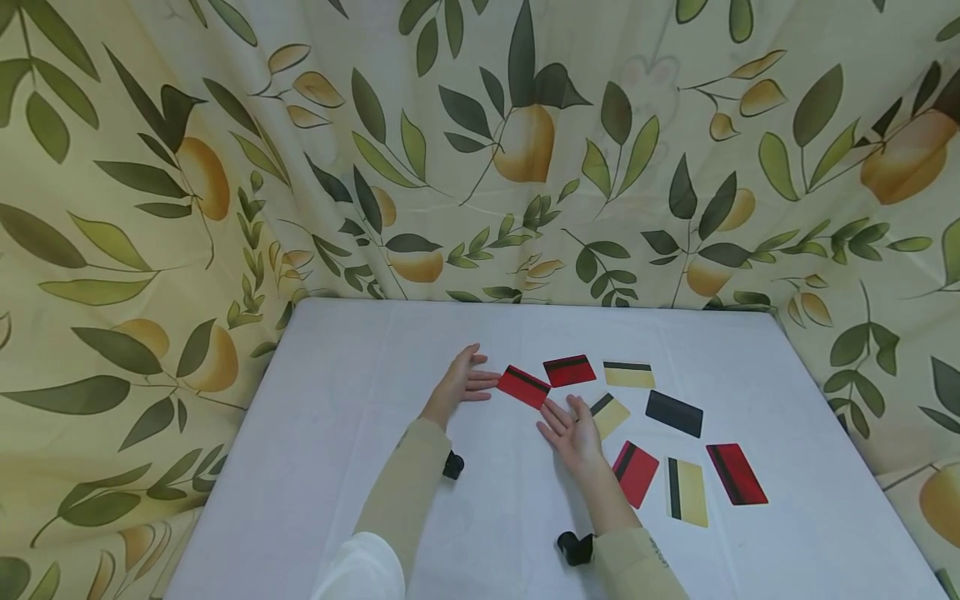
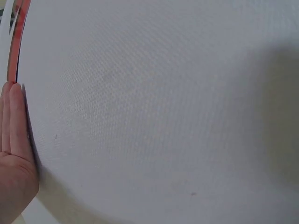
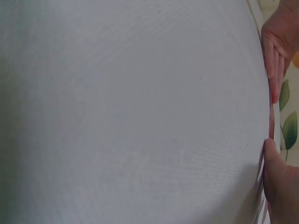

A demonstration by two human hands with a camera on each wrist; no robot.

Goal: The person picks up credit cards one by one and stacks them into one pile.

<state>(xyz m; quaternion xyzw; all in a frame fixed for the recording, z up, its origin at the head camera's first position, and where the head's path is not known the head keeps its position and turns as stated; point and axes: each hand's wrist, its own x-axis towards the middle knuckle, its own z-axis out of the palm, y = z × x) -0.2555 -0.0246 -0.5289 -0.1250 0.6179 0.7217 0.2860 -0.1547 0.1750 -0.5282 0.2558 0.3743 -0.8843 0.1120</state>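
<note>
A red card with a dark stripe (image 1: pixel 523 387) lies tilted on the white table, between both hands. My left hand (image 1: pixel 465 379) is at its left corner, fingers straight and palm turned inward. At the card's lower right corner are the fingertips of my right hand (image 1: pixel 573 429), the fingers extended and slightly spread. In the left wrist view the left hand (image 2: pixel 16 135) reaches toward the red card (image 2: pixel 17 42), seen nearly edge-on. Both hands appear along the right edge of the right wrist view, the right hand (image 3: pixel 280 179) below and the left hand (image 3: pixel 279 46) above.
More striped cards lie to the right: red ones (image 1: pixel 570 371) (image 1: pixel 636 475) (image 1: pixel 737 474), cream ones (image 1: pixel 628 374) (image 1: pixel 687 492), and another cream card (image 1: pixel 609 414) partly behind the right hand. Among them is a dark card (image 1: pixel 674 414). A leaf-and-fruit patterned curtain (image 1: pixel 480 208) hangs behind the table (image 1: pixel 315 467).
</note>
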